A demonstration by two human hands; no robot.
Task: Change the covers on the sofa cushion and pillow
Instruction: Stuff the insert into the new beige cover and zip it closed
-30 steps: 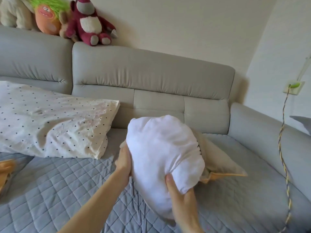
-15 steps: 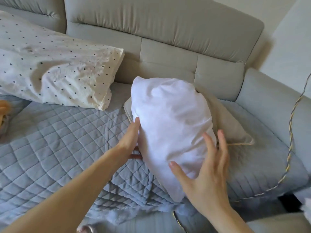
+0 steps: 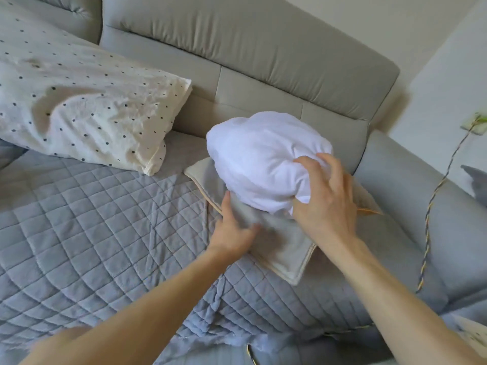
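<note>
A white cushion insert, bunched into a ball, sits on a flat beige cushion cover with a yellow piped edge, on the right part of the sofa seat. My right hand grips the insert's lower right end, fingers curled into the white cloth. My left hand lies on the cover just below the insert, with its fingers along the cover's left edge and the thumb on top; it is slightly blurred. A polka-dot pillow leans against the backrest at the left.
A quilted blue-grey throw covers the seat of the grey sofa. Its armrest runs along the right. A braided yellow cable hangs from a wall socket over the armrest.
The insert went from standing upright between both hands to lying further back on the cover. My right hand closed on its end. My left hand dropped from the insert onto the cover.
</note>
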